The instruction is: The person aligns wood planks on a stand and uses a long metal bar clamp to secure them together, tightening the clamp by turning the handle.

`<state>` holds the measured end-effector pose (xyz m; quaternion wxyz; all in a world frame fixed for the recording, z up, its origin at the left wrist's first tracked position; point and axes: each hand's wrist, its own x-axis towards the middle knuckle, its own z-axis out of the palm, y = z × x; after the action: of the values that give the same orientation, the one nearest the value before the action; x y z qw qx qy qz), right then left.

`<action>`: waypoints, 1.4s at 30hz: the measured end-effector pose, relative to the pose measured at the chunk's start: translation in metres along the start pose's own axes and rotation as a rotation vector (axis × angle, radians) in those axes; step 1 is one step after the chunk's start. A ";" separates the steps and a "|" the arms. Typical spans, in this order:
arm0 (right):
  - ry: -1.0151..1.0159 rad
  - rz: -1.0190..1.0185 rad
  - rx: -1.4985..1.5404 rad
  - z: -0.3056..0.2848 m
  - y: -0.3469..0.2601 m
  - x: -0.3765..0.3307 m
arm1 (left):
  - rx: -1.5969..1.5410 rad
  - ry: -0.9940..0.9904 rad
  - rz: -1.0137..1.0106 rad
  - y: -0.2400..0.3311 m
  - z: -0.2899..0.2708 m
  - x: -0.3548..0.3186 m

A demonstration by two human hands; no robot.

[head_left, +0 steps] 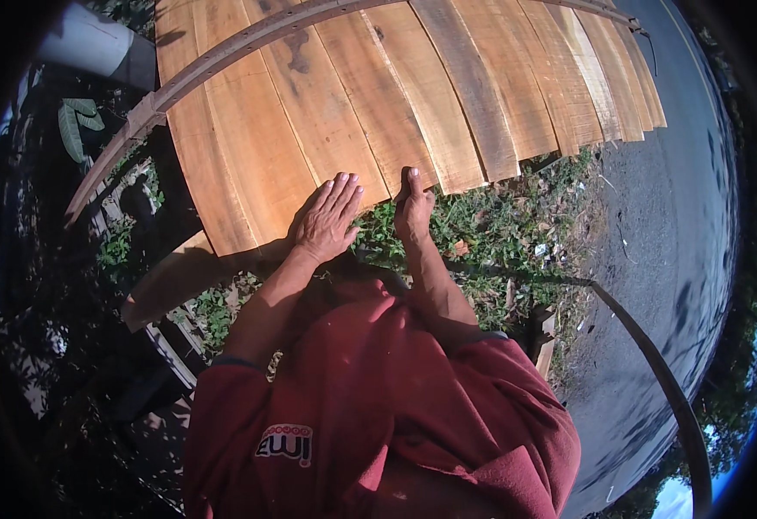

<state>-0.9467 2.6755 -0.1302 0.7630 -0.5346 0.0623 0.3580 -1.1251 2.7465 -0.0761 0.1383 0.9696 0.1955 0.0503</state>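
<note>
Head view, taking the row of wooden planks as my landmark and reading from its left. Off the row's left corner a green leafy plant sits in shade, and a rusty curved metal bar crosses over the boards from that corner up toward their far end. The planks lie side by side, orange-brown, their near ends stepping in a ragged line above a patch of weeds.

My left hand lies flat on the near end of one of the middle planks, fingers together and stretched out, palm down, gripping nothing; I judge it is pressing there to steady the board or feel how its end sits against its neighbour. Just right of it, my right hand meets the end of the next plank, the thumb up on the top face; the fingers seem to curl under the edge, though I cannot see them, so I cannot tell how tightly it holds. That looks like a hold for lifting or nudging the end.

Right of the planks, past the weeds, runs a grey asphalt road, with another curved metal bar arcing beside it
</note>
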 end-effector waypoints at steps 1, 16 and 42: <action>-0.010 0.004 0.011 -0.001 0.001 -0.001 | 0.003 -0.012 -0.009 -0.001 -0.001 -0.002; -0.273 0.468 -0.018 -0.002 0.029 -0.094 | 0.153 0.088 -0.415 -0.072 -0.043 -0.187; 0.049 0.122 -0.198 0.039 0.069 -0.069 | 0.065 -0.122 0.020 -0.030 -0.015 -0.022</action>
<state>-1.0511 2.6878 -0.1342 0.6813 -0.6113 0.0777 0.3951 -1.1583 2.7678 -0.0717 0.1180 0.9768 0.1784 -0.0138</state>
